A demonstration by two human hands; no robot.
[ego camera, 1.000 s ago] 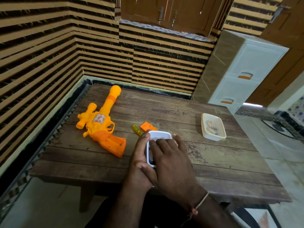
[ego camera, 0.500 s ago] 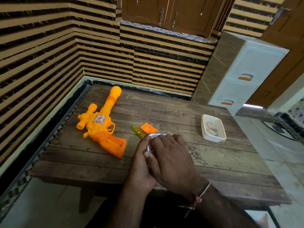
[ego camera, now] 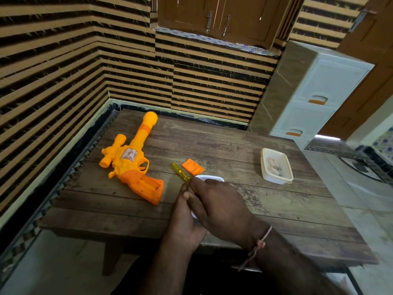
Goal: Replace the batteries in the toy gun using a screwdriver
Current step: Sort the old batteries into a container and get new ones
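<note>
Both hands, left hand (ego camera: 182,218) and right hand (ego camera: 219,207), curl around white box (ego camera: 209,178), likely for batteries; toy gun (ego camera: 131,165) lies open-gripped, screwdriver (ego camera: 180,171) parked beside.

toy gun (ego camera: 130,165): orange, flat, compartment open | screwdriver (ego camera: 180,171): yellow, beside

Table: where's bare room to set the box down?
Free: the boards between the orange cover and the lidded tub, and the near right corner of the table. Crowded: between the toy gun, screwdriver and both hands on the white box.
</note>
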